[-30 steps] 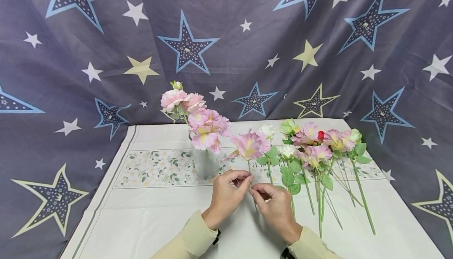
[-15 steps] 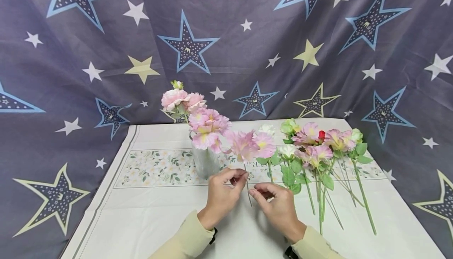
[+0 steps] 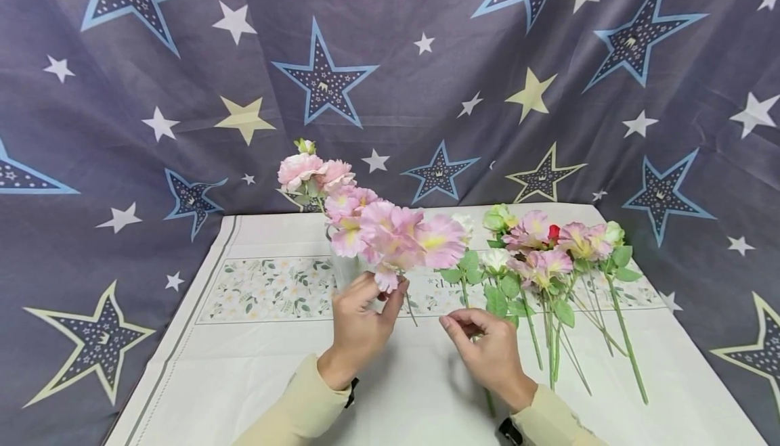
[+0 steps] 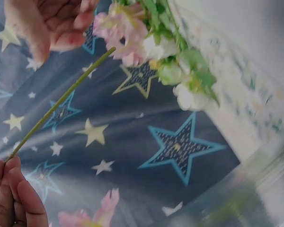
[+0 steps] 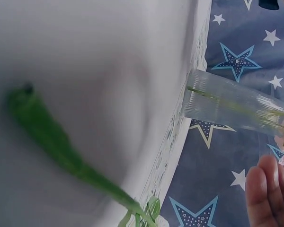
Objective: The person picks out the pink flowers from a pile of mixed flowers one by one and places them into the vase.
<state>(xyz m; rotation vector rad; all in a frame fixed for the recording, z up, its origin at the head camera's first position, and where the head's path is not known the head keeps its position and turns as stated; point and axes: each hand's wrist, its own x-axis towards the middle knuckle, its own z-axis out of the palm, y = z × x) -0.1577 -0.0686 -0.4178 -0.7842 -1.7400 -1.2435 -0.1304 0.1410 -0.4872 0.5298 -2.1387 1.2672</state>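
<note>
My left hand [image 3: 359, 321] pinches the thin green stem [image 4: 61, 104] of an artificial pink flower [image 3: 396, 233] with yellow throats. Its bloom is up in front of the vase in the head view, and its bare stem end slants down to the right. Behind the hand and bloom, the clear ribbed vase [image 5: 227, 101] is mostly hidden in the head view. It holds pale pink flowers [image 3: 300, 170] and a pink-and-yellow one [image 3: 349, 212]. My right hand [image 3: 492, 361] hovers to the right, fingers loosely bent, holding nothing.
Right of the hands lie several artificial flowers: white roses [image 3: 496, 258], pink-and-yellow blooms [image 3: 542, 266], a red bud [image 3: 553, 232] and green leafy stems [image 3: 627, 348]. A floral printed band [image 3: 268, 290] crosses the white tablecloth [image 3: 244, 385]. A star-patterned curtain [image 3: 390, 80] hangs behind.
My left hand has moved left toward the vase with the pink flower, its bloom now overlapping those in the vase. My right hand has come away from the stem, slightly to the right.
</note>
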